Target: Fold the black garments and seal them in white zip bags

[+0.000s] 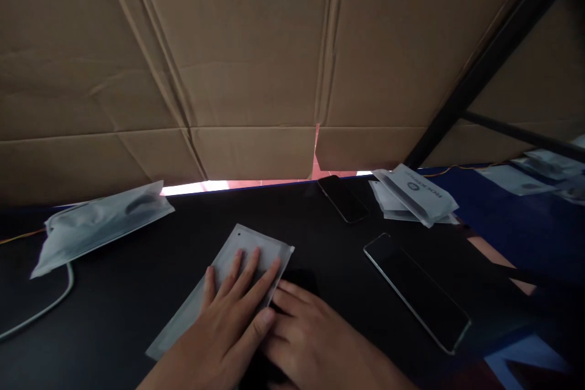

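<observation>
Flat and spread-fingered, the left hand (233, 311) presses a matte grey-white plastic pouch (240, 242) lying mid-front on the smooth black worktop (137, 280). Touching it, the right hand (311, 341) rests open-fingered on a glossy black slab (302, 280) just beside the pouch. A slim rectangular black phone (415, 292) lies right; creased brown cardboard sheets (251, 73) wall the back.

From my feed, flattened cardboard sheets (256, 61) wall off the back of the black bench (137, 280). At its left end I see a grey pouch (100, 225) with a pale cable (50, 304) curving below it. On the right, a small dark phone (342, 198) lies just beside a stack of pouches (414, 195), and a larger dark phone (415, 292) lies nearer me. A black frame bar (484, 61) slants above them.
</observation>
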Demonstrator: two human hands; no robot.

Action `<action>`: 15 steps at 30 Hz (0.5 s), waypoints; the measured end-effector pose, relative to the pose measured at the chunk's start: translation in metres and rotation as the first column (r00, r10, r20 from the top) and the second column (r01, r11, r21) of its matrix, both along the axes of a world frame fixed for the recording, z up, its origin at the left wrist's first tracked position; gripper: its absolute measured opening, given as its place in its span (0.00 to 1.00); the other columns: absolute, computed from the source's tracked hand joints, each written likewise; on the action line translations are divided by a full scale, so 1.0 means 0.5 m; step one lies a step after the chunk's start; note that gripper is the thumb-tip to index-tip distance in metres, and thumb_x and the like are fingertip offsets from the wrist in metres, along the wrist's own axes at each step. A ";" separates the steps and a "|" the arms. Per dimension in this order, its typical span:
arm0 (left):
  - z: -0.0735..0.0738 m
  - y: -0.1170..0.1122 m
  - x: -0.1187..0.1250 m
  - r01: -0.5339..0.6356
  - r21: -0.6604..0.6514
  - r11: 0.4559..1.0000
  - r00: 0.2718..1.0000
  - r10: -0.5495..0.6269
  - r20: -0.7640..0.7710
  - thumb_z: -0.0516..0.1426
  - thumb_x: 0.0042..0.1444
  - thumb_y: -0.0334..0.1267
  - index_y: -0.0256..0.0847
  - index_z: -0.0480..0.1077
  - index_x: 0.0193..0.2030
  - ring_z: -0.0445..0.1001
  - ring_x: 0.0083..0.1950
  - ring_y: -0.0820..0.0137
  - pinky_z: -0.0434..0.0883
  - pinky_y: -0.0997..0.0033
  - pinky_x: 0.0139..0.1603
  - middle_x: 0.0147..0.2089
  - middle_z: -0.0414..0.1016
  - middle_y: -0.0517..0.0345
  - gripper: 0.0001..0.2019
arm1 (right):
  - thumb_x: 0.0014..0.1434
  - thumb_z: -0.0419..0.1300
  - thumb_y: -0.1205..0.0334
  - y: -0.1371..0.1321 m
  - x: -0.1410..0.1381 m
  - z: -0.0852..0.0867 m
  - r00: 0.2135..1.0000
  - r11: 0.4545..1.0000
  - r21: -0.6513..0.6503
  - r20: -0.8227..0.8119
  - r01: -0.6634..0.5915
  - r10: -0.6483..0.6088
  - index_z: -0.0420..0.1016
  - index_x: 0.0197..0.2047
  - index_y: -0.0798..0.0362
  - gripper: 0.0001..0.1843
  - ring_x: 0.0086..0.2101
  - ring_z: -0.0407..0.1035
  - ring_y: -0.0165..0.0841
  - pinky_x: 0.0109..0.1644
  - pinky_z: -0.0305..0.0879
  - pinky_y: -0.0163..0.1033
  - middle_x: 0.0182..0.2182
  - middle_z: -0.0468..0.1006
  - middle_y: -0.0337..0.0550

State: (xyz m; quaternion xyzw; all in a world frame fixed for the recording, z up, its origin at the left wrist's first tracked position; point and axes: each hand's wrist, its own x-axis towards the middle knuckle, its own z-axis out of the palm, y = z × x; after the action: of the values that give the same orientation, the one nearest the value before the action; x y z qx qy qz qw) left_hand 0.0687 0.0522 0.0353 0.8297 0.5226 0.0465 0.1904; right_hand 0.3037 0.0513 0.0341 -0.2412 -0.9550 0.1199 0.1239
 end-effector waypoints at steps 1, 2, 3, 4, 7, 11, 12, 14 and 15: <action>0.003 -0.001 0.002 0.021 0.002 1.000 1.000 -0.021 0.010 0.37 0.78 0.58 0.69 0.32 0.83 0.41 0.83 0.47 0.53 0.19 0.73 0.85 0.41 0.61 0.30 | 0.76 0.62 0.48 0.001 -0.007 -0.005 1.000 1.000 0.012 -0.001 -0.028 0.028 0.80 0.63 0.57 0.23 0.70 0.66 0.43 0.83 0.43 0.47 0.57 0.85 0.48; 0.005 -0.003 0.002 0.031 0.008 0.999 0.999 -0.031 0.020 0.38 0.78 0.58 0.70 0.31 0.83 0.41 0.83 0.47 0.53 0.19 0.73 0.85 0.41 0.61 0.31 | 0.76 0.62 0.49 0.001 -0.013 -0.010 0.999 0.999 0.011 -0.013 -0.034 0.035 0.81 0.61 0.56 0.21 0.69 0.67 0.42 0.83 0.43 0.46 0.57 0.85 0.48; 0.007 -0.006 0.003 0.034 0.016 0.999 0.999 -0.035 0.029 0.39 0.78 0.58 0.71 0.30 0.82 0.41 0.83 0.46 0.53 0.18 0.73 0.85 0.41 0.62 0.31 | 0.77 0.61 0.51 0.001 -0.018 -0.013 0.999 1.000 -0.003 -0.035 -0.015 0.015 0.81 0.62 0.56 0.21 0.69 0.67 0.41 0.83 0.43 0.46 0.58 0.85 0.47; 0.008 -0.010 0.003 0.033 0.018 0.999 0.999 -0.034 0.038 0.39 0.78 0.57 0.71 0.29 0.82 0.42 0.83 0.46 0.54 0.18 0.72 0.85 0.41 0.62 0.31 | 0.77 0.60 0.53 0.001 -0.022 -0.016 0.998 0.999 -0.025 -0.058 0.027 -0.029 0.79 0.65 0.56 0.21 0.71 0.65 0.41 0.83 0.43 0.46 0.62 0.82 0.48; 0.006 -0.024 0.007 0.040 0.020 0.999 0.997 -0.041 0.067 0.40 0.78 0.57 0.72 0.28 0.82 0.46 0.83 0.45 0.58 0.19 0.71 0.85 0.42 0.64 0.32 | 0.77 0.59 0.56 -0.004 -0.038 -0.022 0.970 0.972 -0.107 -0.107 0.208 -0.219 0.71 0.74 0.56 0.27 0.76 0.56 0.43 0.84 0.41 0.49 0.72 0.72 0.50; -0.012 -0.040 0.015 -0.001 0.096 0.995 0.993 -0.011 0.116 0.39 0.79 0.53 0.71 0.30 0.83 0.50 0.83 0.47 0.62 0.23 0.70 0.85 0.45 0.63 0.31 | 0.74 0.61 0.61 -0.010 -0.063 -0.020 0.952 0.954 -0.132 -0.117 0.268 -0.284 0.64 0.79 0.53 0.33 0.76 0.56 0.44 0.84 0.43 0.51 0.76 0.68 0.49; -0.018 -0.042 0.016 -0.017 0.120 0.993 0.992 0.002 0.124 0.39 0.79 0.51 0.70 0.30 0.83 0.50 0.83 0.48 0.63 0.24 0.70 0.85 0.46 0.63 0.30 | 0.75 0.60 0.62 -0.010 -0.065 -0.014 0.960 0.964 -0.117 -0.122 0.239 -0.253 0.62 0.80 0.54 0.34 0.77 0.54 0.43 0.83 0.43 0.50 0.77 0.66 0.49; -0.029 -0.043 0.015 -0.038 0.160 0.986 0.992 0.017 0.127 0.39 0.80 0.49 0.69 0.31 0.83 0.50 0.83 0.49 0.63 0.25 0.71 0.85 0.48 0.63 0.30 | 0.77 0.60 0.59 -0.008 -0.058 0.003 0.980 0.986 -0.084 -0.123 0.146 -0.155 0.62 0.80 0.57 0.32 0.78 0.52 0.41 0.83 0.43 0.47 0.77 0.65 0.51; -0.034 -0.041 0.012 -0.048 0.175 0.983 0.992 0.026 0.125 0.39 0.79 0.49 0.68 0.32 0.83 0.50 0.83 0.49 0.63 0.26 0.71 0.85 0.48 0.62 0.30 | 0.78 0.60 0.57 -0.007 -0.048 0.013 0.988 0.994 -0.070 -0.120 0.089 -0.097 0.64 0.78 0.58 0.31 0.78 0.52 0.40 0.83 0.42 0.46 0.76 0.67 0.51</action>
State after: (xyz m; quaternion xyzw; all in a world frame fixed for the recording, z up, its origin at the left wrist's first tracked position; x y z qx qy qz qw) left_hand 0.0749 0.0314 0.0184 0.8292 0.5190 0.1472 0.1464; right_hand 0.2797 0.0476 0.0407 -0.2816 -0.9289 0.1595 0.1801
